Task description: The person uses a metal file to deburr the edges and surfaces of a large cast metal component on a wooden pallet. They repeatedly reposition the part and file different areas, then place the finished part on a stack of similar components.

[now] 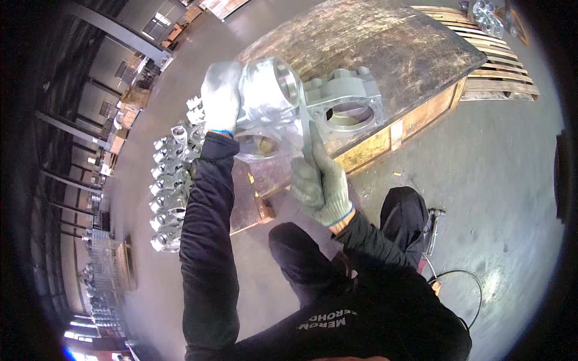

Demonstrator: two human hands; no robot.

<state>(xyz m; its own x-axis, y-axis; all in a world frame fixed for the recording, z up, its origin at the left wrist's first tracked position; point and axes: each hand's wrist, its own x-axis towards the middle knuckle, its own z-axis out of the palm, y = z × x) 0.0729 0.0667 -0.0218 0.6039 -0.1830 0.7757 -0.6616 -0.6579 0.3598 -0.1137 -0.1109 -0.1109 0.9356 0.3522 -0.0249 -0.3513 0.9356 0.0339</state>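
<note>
My left hand (pixel 221 96), in a white knit glove, grips the left side of a shiny silver metal casting (pixel 265 96) with a round bore. My right hand (pixel 319 185), in a greyish glove, is closed around a thin flat grey tool (pixel 306 123) that points up along the casting's right edge. Motion blur hides the tool's exact kind. A second casting (pixel 352 99), with a wide round opening, rests on the worn wooden bench (pixel 409 66) just to the right. Below the held part, another round opening (pixel 259 144) shows, partly blurred.
Rows of similar castings (pixel 170 192) stand to the left of the bench. Slatted pallets (pixel 500 72) lie beyond its right end. A hammer-like tool (pixel 433 228) and a black hose (pixel 475 283) are on the floor by my right knee. Boxes (pixel 123 120) line the far left.
</note>
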